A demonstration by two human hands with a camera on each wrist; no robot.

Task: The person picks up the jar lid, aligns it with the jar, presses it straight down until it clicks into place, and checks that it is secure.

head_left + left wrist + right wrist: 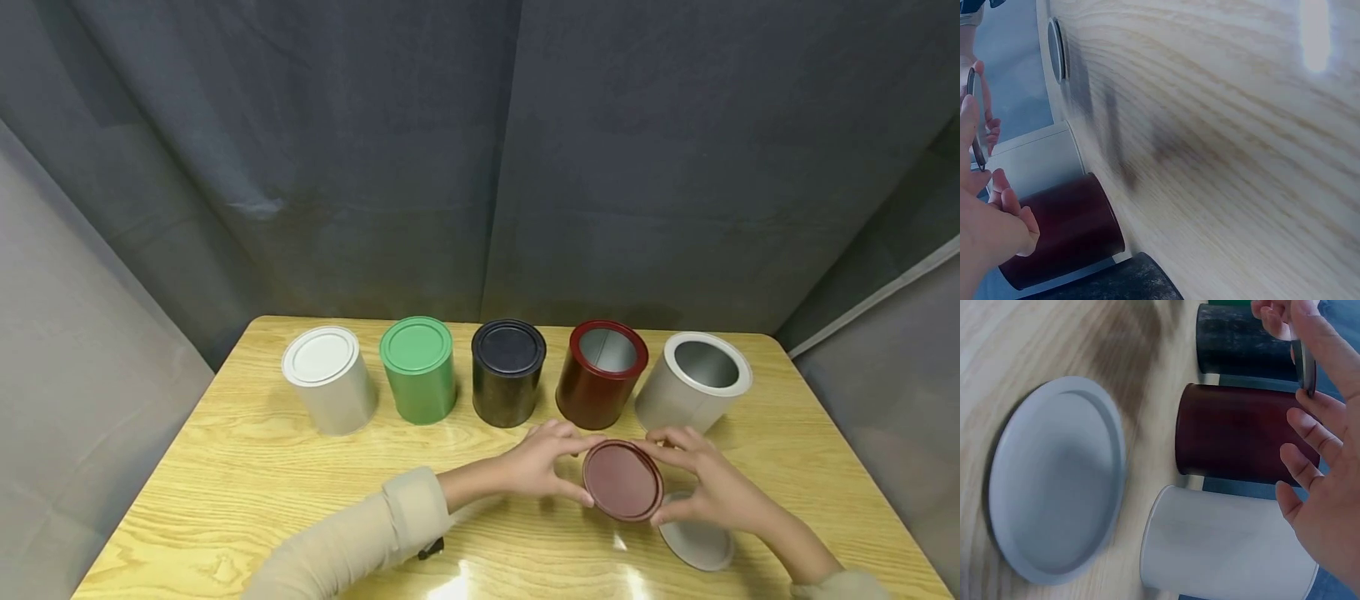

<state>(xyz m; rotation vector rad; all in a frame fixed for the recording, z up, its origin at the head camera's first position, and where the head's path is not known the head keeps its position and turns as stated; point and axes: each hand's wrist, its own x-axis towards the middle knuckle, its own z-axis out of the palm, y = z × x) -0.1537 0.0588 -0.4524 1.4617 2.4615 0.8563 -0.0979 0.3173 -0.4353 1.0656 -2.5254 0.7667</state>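
Note:
A dark red round lid is held above the table between both hands. My left hand pinches its left edge between thumb and fingers. On the opposite edge, my right hand grips it the same way. In the right wrist view the lid appears edge-on. Behind the hands stands a dark red can with its top uncovered. Right of that is a light grey can, also uncovered. A light grey lid lies on the table beneath my right hand, and the right wrist view shows this grey lid whole.
Three lidded cans line the back of the table: a white can, a green can and a black can. A small black object lies near my left sleeve. Dark curtains hang behind the wooden table.

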